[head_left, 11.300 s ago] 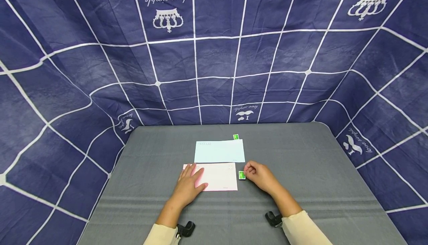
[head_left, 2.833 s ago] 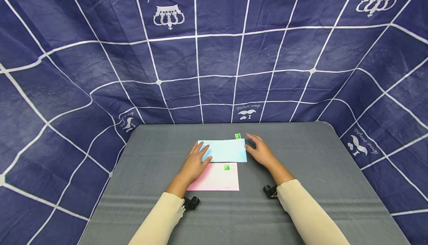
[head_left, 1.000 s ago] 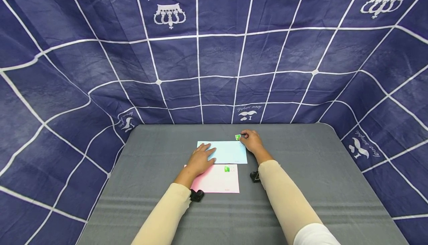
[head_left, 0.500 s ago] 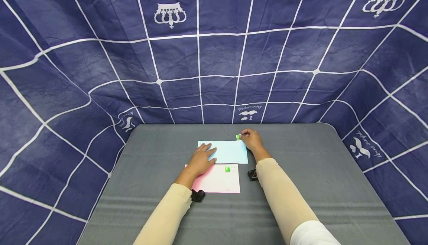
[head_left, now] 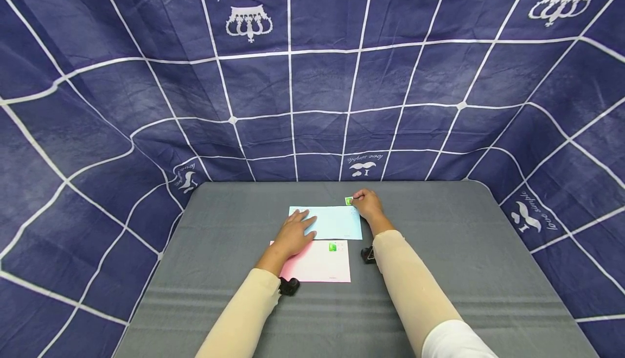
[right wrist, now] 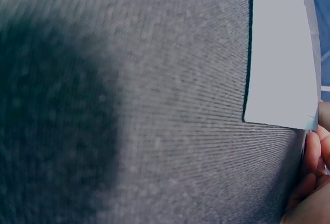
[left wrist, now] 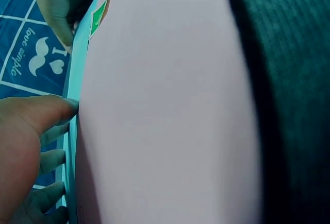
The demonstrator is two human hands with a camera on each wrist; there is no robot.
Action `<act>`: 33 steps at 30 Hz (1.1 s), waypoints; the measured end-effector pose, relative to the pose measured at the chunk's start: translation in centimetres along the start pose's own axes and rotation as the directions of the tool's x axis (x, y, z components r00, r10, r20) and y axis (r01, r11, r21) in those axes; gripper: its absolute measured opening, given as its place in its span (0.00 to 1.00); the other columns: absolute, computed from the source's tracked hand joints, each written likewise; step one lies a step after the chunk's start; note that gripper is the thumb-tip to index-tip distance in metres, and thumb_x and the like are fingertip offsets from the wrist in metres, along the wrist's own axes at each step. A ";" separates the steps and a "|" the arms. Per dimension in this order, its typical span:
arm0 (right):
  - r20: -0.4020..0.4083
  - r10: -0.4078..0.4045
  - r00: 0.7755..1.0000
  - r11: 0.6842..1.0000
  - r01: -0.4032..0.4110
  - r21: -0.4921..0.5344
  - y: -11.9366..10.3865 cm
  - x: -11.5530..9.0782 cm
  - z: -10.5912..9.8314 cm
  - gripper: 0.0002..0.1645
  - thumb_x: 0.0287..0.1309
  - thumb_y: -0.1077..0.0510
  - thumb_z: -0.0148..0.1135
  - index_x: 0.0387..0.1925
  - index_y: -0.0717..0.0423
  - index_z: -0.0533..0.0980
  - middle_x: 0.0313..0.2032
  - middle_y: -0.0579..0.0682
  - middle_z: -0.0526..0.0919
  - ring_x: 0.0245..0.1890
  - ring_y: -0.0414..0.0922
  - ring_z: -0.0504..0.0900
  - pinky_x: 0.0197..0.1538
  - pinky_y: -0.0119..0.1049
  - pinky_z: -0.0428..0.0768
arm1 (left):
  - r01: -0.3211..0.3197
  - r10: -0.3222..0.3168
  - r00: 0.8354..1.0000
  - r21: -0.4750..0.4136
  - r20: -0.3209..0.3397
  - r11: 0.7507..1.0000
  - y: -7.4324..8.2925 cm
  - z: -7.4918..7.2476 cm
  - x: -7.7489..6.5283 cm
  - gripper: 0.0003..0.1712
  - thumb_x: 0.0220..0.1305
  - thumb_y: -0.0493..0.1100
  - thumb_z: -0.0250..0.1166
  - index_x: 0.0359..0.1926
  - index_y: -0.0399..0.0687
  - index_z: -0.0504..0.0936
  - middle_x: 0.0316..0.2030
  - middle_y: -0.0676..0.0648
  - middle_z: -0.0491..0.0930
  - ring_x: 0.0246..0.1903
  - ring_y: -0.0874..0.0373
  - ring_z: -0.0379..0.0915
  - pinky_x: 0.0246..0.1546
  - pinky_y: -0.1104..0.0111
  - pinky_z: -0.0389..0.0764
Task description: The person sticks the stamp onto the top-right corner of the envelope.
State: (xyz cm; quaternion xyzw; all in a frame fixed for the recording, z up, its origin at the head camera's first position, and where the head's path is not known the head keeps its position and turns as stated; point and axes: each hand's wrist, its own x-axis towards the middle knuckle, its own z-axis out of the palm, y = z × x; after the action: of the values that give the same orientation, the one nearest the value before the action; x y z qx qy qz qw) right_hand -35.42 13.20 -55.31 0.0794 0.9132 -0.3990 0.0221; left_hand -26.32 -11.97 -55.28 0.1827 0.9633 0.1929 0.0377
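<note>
My left hand (head_left: pixel 291 235) rests with spread fingers on the left part of a light blue envelope (head_left: pixel 337 225). Thumb and fingers of my right hand (head_left: pixel 368 204) pinch the right edge of a small green postage stamp (head_left: pixel 349 200), just beyond the envelope's far right corner; they partly cover it. Nearer to me lies a pink envelope (head_left: pixel 312 266) bearing another green stamp (head_left: pixel 332 247), left of its printed corner marks. In the left wrist view, one edge of that stamp (left wrist: pixel 98 19) stands slightly raised. The right wrist view shows the blue envelope's corner (right wrist: pixel 283 80) beside my fingers.
A grey cloth (head_left: pixel 219 228) covers the table. Patterned blue curtains (head_left: pixel 322 87) with white lines hang behind it and at both sides. A black wrist camera (head_left: pixel 289 286) sits on my left wrist, another wrist camera (head_left: pixel 368 255) on the right.
The stamp that lay beside the pink envelope is now on it. My left hand has moved from the pink to the blue envelope. My right hand has gone to the far stamp, its fingers closing there.
</note>
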 end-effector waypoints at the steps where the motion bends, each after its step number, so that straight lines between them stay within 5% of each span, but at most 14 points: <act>1: 0.003 0.002 1.000 1.000 -0.002 0.003 0.0 0.0 0.0 0.09 0.57 0.54 0.65 0.37 0.54 0.79 0.36 0.50 0.74 0.37 0.47 0.75 0.38 0.34 0.68 | -0.001 0.001 1.000 -0.004 -0.001 1.000 0.0 0.0 0.0 0.29 0.69 0.53 0.57 0.68 0.53 0.70 0.72 0.43 0.61 0.74 0.38 0.49 0.74 0.47 0.53; 33: -0.005 0.017 1.000 0.965 -0.015 0.263 0.9 0.1 -0.3 0.11 0.59 0.54 0.64 0.35 0.59 0.78 0.24 0.40 0.73 0.27 0.38 0.69 0.33 0.28 0.67 | 0.025 -0.025 0.999 0.003 0.021 1.000 -0.2 0.2 0.0 0.30 0.69 0.55 0.56 0.69 0.58 0.68 0.73 0.47 0.59 0.75 0.43 0.47 0.75 0.50 0.51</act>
State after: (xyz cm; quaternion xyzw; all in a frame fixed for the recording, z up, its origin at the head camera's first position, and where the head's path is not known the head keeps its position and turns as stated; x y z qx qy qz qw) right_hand -35.39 14.10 -55.78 0.0905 0.8517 -0.5161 0.0113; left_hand -26.36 -12.10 -55.52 0.1726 0.9654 0.1890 0.0498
